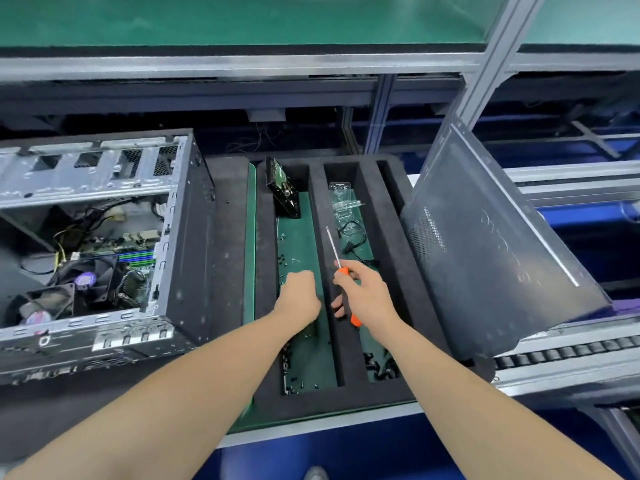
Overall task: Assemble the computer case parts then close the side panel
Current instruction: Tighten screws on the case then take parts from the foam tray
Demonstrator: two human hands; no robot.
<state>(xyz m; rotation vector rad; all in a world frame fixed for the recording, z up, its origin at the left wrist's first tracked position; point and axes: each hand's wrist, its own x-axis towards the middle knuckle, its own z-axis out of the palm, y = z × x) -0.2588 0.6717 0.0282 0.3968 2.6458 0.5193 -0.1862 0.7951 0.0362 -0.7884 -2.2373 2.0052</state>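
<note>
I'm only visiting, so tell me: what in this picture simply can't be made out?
- Head view: whether the left hand holds anything; its own back hides the fingertips.
- Head view: the screwdriver handle's middle, wrapped by the right hand.
- Head view: the computer case left end, cut off by the picture edge.
- Head view: the lettering on the side panel, blurred.

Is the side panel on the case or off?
Off. The side panel leans at the right, apart from the computer case, whose inside shows.

No legible text; faint embossed lettering on side panel point(485, 244), unreadable.
</note>
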